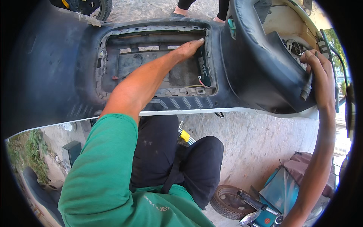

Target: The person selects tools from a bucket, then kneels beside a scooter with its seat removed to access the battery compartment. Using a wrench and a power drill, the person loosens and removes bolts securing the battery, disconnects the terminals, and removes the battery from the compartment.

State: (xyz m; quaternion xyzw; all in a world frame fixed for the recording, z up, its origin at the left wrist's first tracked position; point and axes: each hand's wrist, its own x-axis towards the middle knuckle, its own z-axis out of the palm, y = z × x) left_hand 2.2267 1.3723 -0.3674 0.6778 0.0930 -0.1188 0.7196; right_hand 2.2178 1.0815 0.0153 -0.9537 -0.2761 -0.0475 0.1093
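An electric scooter's footboard [184, 103] lies across my view, with an open battery compartment [102, 61] in it. My left hand [192, 48] reaches into the compartment's right end, at the top of a black battery [203, 66] with white print. Its fingers are mostly hidden, so their grip does not show. A wire with a ring terminal [200, 79] lies by the battery's lower end, and a red-capped lead [114, 77] at the left. My right hand [319, 66] grips a black cable with a plug connector [305, 93] hanging down, beside the opened front cowl [263, 68].
Hex keys in a yellow holder [185, 136] are by my knees. At lower right are a loose wheel [231, 201], a shock absorber [255, 202] and a blue box [279, 187]. A person's feet [181, 10] stand beyond the scooter.
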